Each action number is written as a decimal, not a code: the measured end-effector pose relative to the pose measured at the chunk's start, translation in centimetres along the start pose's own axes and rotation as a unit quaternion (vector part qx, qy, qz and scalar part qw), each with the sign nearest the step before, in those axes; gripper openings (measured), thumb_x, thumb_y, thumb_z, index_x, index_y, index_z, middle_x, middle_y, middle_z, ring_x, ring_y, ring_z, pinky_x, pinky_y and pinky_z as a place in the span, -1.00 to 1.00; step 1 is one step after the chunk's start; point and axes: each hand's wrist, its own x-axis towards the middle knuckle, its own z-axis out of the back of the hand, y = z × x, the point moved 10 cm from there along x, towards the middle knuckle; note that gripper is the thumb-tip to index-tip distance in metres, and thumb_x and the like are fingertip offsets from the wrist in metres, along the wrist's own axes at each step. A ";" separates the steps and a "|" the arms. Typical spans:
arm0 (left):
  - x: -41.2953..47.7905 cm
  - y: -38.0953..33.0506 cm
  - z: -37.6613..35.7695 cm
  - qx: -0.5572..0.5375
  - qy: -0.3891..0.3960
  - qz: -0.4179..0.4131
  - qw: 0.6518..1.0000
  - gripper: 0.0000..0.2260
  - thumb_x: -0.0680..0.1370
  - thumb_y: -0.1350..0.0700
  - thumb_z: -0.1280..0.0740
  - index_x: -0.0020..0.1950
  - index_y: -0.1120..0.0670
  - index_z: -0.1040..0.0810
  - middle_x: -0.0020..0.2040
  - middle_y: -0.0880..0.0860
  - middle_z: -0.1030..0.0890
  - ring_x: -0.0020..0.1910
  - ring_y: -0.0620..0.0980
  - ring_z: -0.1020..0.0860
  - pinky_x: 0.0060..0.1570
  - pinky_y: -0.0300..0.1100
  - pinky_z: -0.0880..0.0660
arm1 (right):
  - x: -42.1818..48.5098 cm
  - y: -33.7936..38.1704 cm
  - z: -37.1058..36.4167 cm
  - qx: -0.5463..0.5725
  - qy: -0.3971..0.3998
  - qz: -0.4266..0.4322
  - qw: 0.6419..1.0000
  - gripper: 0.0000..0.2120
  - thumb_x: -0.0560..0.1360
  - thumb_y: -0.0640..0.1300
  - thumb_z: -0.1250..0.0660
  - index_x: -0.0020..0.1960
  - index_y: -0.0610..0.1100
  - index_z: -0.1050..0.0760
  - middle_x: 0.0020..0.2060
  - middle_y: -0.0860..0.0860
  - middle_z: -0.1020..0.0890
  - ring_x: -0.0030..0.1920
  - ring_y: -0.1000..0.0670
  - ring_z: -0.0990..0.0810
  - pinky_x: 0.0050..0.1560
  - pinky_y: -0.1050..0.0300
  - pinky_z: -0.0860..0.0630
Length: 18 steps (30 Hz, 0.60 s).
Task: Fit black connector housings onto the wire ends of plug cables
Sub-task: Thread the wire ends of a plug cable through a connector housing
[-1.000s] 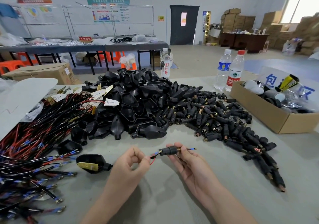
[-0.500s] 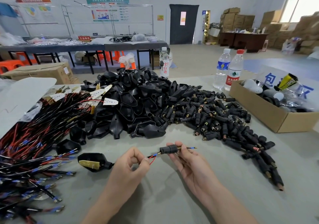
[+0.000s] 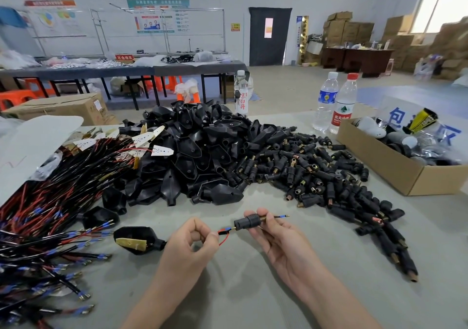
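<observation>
The right hand [image 3: 276,237] holds a small black connector housing [image 3: 249,221] between its thumb and fingers, just above the desk [image 3: 253,290]. A thin wire [image 3: 278,216] pokes out of the housing's right end. The left hand [image 3: 192,242] pinches a red wire [image 3: 224,240] just left of the housing. A black plug [image 3: 138,240] lies on the desk beside the left hand. A big pile of black parts [image 3: 202,156] sits behind.

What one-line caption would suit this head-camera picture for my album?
Right hand holds a black connector housing with one wire through it; left hand pinches the plug cable's wires.
</observation>
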 end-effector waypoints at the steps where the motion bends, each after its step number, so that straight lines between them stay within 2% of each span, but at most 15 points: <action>1: 0.0 0.1 0.1 0.004 -0.003 0.001 1.000 -0.79 0.52 0.14 -0.42 -0.28 -0.01 -0.49 -0.44 -0.04 -0.49 -0.47 -0.14 -0.34 -0.43 -0.36 -0.28 | 0.0 0.0 -0.1 -0.001 0.002 -0.001 1.000 -0.78 0.65 -0.23 -0.18 0.07 -0.31 -0.56 0.05 -0.22 -0.70 0.05 -0.06 -0.71 -0.14 0.23 -0.63; 3: 0.0 -0.1 0.0 -0.001 0.004 -0.001 1.000 -0.80 0.49 0.09 -0.44 -0.29 -0.02 -0.49 -0.45 -0.04 -0.49 -0.47 -0.13 -0.34 -0.42 -0.36 -0.28 | -0.1 0.0 -0.1 -0.001 0.004 0.000 1.000 -0.78 0.65 -0.23 -0.18 0.08 -0.32 -0.56 0.06 -0.22 -0.70 0.05 -0.06 -0.71 -0.14 0.23 -0.64; 5: -0.2 -0.4 -0.3 -0.015 0.026 -0.003 1.000 -0.82 0.40 -0.09 -0.41 -0.28 -0.03 -0.50 -0.43 -0.02 -0.50 -0.45 -0.11 -0.34 -0.40 -0.35 -0.28 | -0.1 0.0 -0.1 -0.001 0.003 0.003 1.000 -0.78 0.65 -0.23 -0.18 0.07 -0.33 -0.56 0.05 -0.23 -0.70 0.05 -0.07 -0.71 -0.14 0.24 -0.64; 7: -0.4 -0.7 -0.4 -0.015 0.034 -0.009 0.999 -0.77 0.36 -0.17 -0.39 -0.25 -0.03 -0.52 -0.40 0.01 -0.54 -0.43 -0.12 -0.35 -0.37 -0.34 -0.29 | -0.2 0.1 -0.1 0.001 0.000 0.007 1.000 -0.78 0.65 -0.24 -0.18 0.06 -0.33 -0.57 0.04 -0.23 -0.70 0.03 -0.07 -0.71 -0.15 0.23 -0.64; 10: -0.2 -0.9 -0.1 0.006 0.020 -0.018 1.000 -0.86 0.51 0.01 -0.44 -0.22 -0.06 -0.55 -0.33 0.06 -0.61 -0.40 -0.14 -0.39 -0.35 -0.40 -0.31 | -0.3 0.3 -0.2 0.000 0.003 0.009 1.000 -0.77 0.64 -0.24 -0.18 0.05 -0.34 -0.57 0.04 -0.24 -0.70 0.05 -0.08 -0.71 -0.14 0.23 -0.64; 12: -0.2 -1.0 0.2 0.017 0.000 -0.024 1.000 -0.85 0.55 0.10 -0.41 -0.19 -0.10 -0.58 -0.26 0.10 -0.66 -0.36 -0.14 -0.42 -0.34 -0.41 -0.32 | -0.3 0.3 -0.5 -0.004 0.012 0.010 1.000 -0.77 0.63 -0.24 -0.19 0.05 -0.35 -0.57 0.05 -0.25 -0.69 0.07 -0.09 -0.70 -0.12 0.23 -0.64; 15: -0.2 -1.1 0.5 0.018 -0.020 -0.022 0.999 -0.81 0.56 0.12 -0.40 -0.17 -0.18 -0.62 -0.25 -0.01 -0.68 -0.34 -0.20 -0.51 -0.30 -0.46 -0.36 | -0.4 0.1 -1.0 -0.008 0.022 0.017 1.000 -0.77 0.62 -0.24 -0.19 0.02 -0.35 -0.58 0.05 -0.26 -0.69 0.07 -0.09 -0.70 -0.10 0.23 -0.63; 18: -0.2 -0.9 0.5 0.018 -0.029 -0.016 0.999 -0.78 0.56 0.13 -0.40 -0.21 -0.18 -0.64 -0.25 -0.08 -0.69 -0.27 -0.25 -0.60 -0.20 -0.51 -0.39 | -0.5 0.1 -1.3 -0.003 0.025 0.024 0.999 -0.76 0.60 -0.24 -0.21 -0.03 -0.33 -0.61 0.05 -0.27 -0.69 0.07 -0.10 -0.70 -0.09 0.22 -0.64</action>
